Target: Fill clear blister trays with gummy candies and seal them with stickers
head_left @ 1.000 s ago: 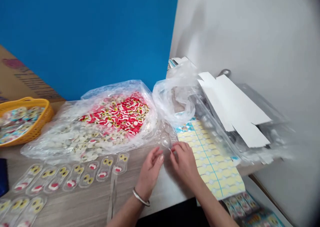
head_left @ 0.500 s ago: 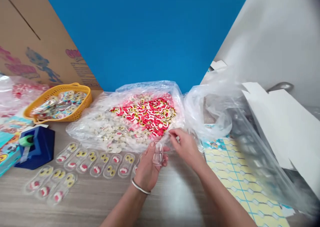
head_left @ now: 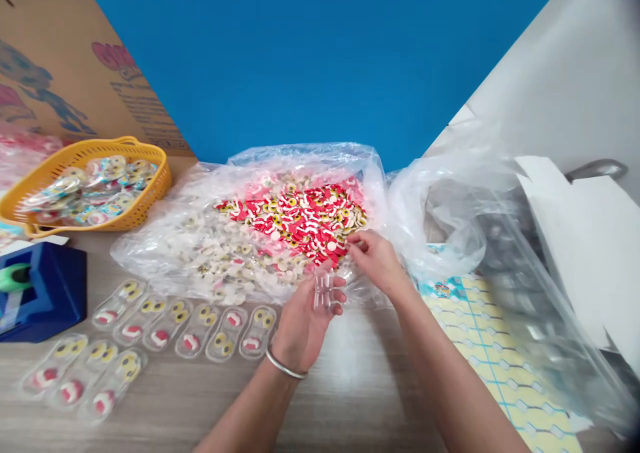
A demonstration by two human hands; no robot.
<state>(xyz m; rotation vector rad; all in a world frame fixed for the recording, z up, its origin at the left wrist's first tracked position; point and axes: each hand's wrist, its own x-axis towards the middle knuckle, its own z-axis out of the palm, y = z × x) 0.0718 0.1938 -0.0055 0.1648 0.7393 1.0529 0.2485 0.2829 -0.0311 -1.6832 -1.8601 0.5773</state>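
Observation:
My left hand (head_left: 306,320), with a bracelet at the wrist, holds a small clear plastic case (head_left: 323,292) in front of the bag. My right hand (head_left: 376,260) is at the right edge of the loose pieces, its thumb and fingertips pinched together; whatever is between them is too small to make out. A clear plastic bag (head_left: 165,240) lies open, heaped with red-and-white mouth pieces and yellow eye pieces (head_left: 310,223). To the left, several clear cases (head_left: 191,331) holding eyes and a mouth lie on the table.
A yellow basket (head_left: 163,185) of filled packs stands at the back left, by a blue tape dispenser (head_left: 63,293). Yellow card sheets (head_left: 480,340), crumpled plastic (head_left: 450,206) and white card (head_left: 580,240) lie right. A blue panel (head_left: 325,60) rises behind.
The view has shifted, bringing the bag and table closer. My right hand has moved up slightly towards the red pieces, and my left hand still holds the case, now tilted differently.

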